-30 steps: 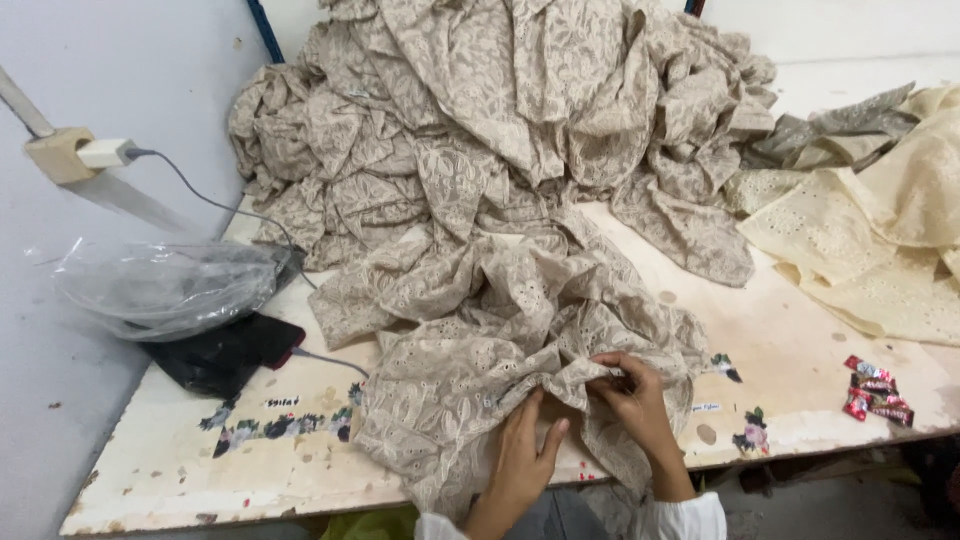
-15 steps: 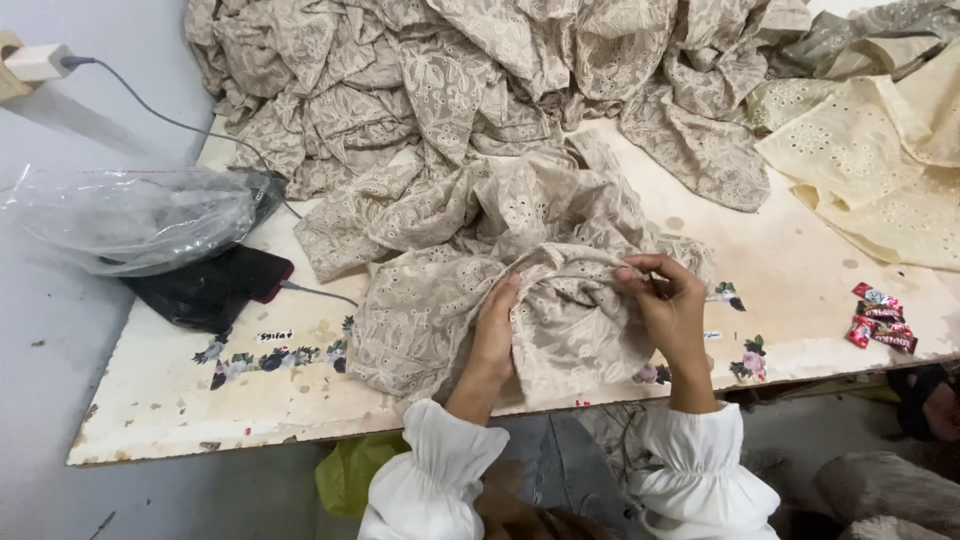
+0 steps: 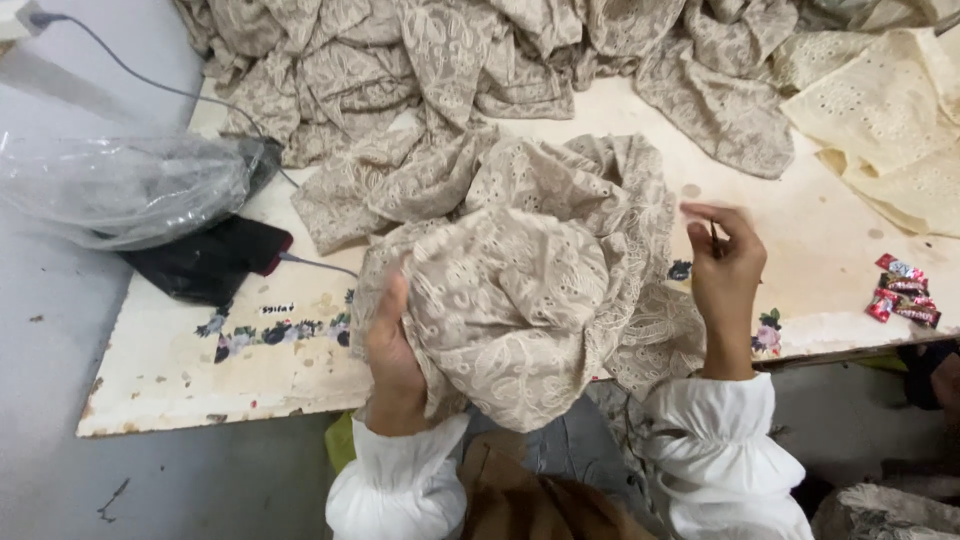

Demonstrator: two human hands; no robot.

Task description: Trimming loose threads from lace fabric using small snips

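Worn white tabletop (image 3: pixel 250 370) carries a big heap of beige lace fabric (image 3: pixel 450 60). Compared with half a second ago, the right hand (image 3: pixel 722 275) has come off the bunched lace piece (image 3: pixel 520 300) and pinches a thin needle (image 3: pixel 714 238) beside it, while the left hand (image 3: pixel 392 350) still grips the bunch at the near edge

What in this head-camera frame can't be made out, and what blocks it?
- Left hand: its fingertips are buried in the bunched beige lace fabric.
- Right hand: pinches a thin dark item, too small to identify.
- Black object: partly under the clear plastic bag.
- Fabric pile: cut off by the top edge.
- Grey cable: one end hidden under the pile.
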